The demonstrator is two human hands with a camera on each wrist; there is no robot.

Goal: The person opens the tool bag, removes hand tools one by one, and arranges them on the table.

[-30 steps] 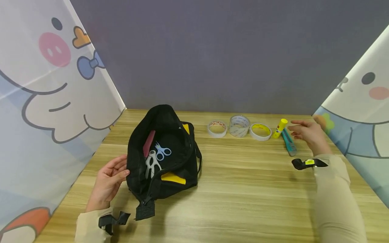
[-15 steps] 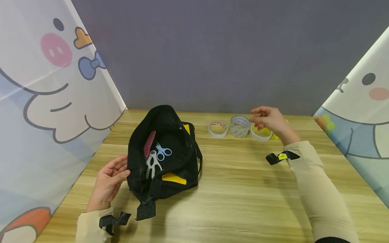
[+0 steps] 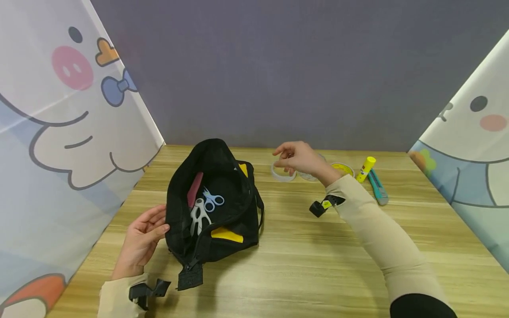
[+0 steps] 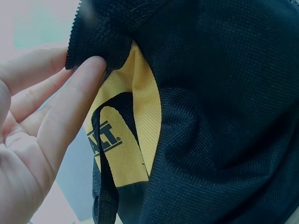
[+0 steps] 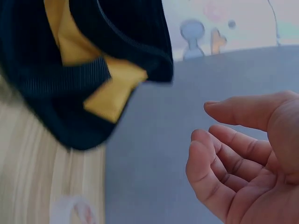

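Observation:
My left hand (image 3: 144,238) pinches the rim of an unzipped black-and-yellow tool bag (image 3: 234,212) between thumb and fingers; the zipper edge shows there in the left wrist view. Inside the bag lie small blue scissors (image 3: 214,199), a light grey scissor-like tool (image 3: 200,214) and a flat dark pink piece (image 3: 195,190). My right hand (image 3: 300,158) hovers over the tape rolls with loosely bent fingers and nothing in them. Below its fingers is a white tape roll (image 3: 283,179). A clear tape roll (image 3: 308,177) is mostly hidden behind that hand.
Right of the hand stand a yellow-cored tape roll (image 3: 345,167), partly covered by the arm, and a yellow glue stick (image 3: 366,169). A teal utility knife (image 3: 377,187) lies beside them. A grey panel (image 3: 286,79) rises at the table's back edge.
My right hand has travelled left from beside the glue stick and knife, across the tape rolls, to the white roll nearest the bag. The left hand stays on the bag's rim.

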